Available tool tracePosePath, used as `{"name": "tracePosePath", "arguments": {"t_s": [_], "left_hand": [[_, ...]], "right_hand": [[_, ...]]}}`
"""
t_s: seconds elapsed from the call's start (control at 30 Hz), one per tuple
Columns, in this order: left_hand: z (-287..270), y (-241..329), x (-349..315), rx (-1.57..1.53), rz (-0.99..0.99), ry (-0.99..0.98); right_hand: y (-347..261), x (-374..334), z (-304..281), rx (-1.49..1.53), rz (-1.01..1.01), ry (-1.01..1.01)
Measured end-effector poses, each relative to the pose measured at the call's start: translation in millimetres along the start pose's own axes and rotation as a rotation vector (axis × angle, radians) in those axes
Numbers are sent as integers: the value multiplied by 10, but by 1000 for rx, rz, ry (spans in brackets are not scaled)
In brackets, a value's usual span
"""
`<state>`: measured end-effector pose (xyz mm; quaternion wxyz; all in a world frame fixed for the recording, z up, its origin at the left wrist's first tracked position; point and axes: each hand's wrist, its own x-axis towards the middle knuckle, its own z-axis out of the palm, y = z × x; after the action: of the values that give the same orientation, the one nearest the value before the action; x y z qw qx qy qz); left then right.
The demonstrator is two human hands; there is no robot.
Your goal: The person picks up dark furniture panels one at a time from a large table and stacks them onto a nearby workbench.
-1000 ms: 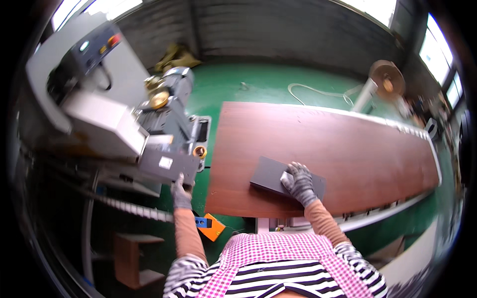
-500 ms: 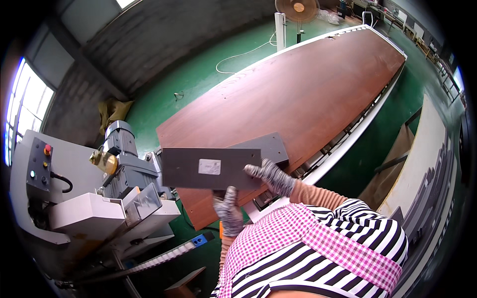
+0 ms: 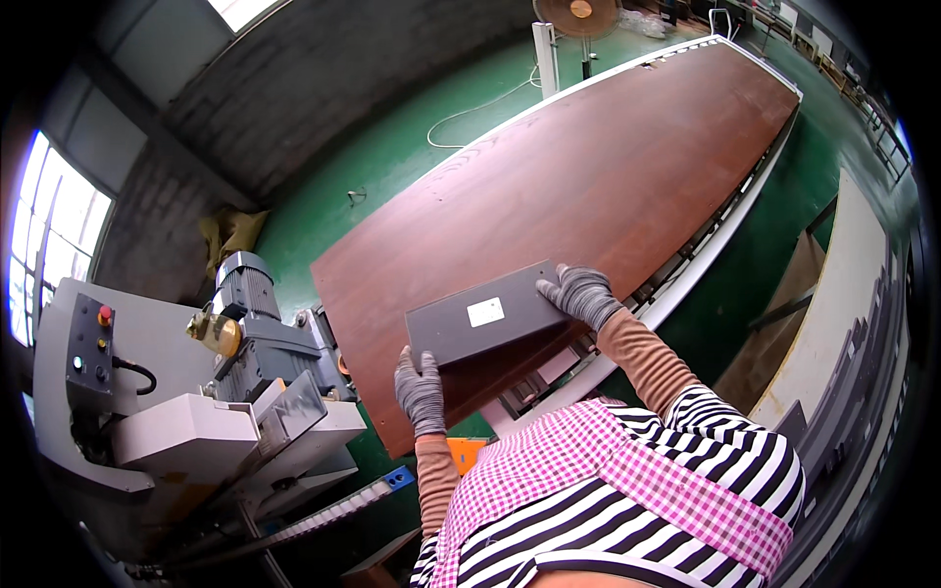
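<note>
A dark grey rectangular board [image 3: 446, 331] with a white label on its upper face lies at the near end of a long reddish-brown panel [image 3: 588, 186]. My left hand [image 3: 420, 394], in a grey knit glove, grips the board's near left corner. At its right end, my gloved right hand [image 3: 582, 296] holds the corner, fingers on the top. The board sits tilted to the view, its left end nearer me. Whether another board lies directly beneath it is hidden.
A grey machine with a motor [image 3: 245, 286] and a button panel [image 3: 90, 338] stands at the left. The brown panel rests on a white-edged roller table [image 3: 676, 304]. Several grey strips [image 3: 848, 392] are stacked at the right. A fan [image 3: 578, 12] stands at the back.
Both hands have brought the labelled board down and to the right, over the spot where a second grey board lay. My right hand has shifted right; the left moved slightly left.
</note>
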<state>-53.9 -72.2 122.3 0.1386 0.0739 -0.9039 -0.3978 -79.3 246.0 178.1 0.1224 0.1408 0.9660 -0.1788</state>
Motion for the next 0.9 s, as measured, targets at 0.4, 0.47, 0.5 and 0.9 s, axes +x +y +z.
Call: {"name": "tracePosePath", "arguments": {"t_s": [0.4, 0.47, 0.5, 0.9], "left_hand": [[-26, -136, 93, 40, 134, -238], [33, -205, 228, 238, 195, -185], [59, -277, 256, 231, 193, -183], [-28, 50, 537, 548, -98, -456]], "right_hand": [[231, -126, 220, 357, -249, -58], [192, -137, 183, 302, -271, -72], [149, -137, 174, 171, -219, -92], [-84, -138, 209, 58, 17, -121]]}}
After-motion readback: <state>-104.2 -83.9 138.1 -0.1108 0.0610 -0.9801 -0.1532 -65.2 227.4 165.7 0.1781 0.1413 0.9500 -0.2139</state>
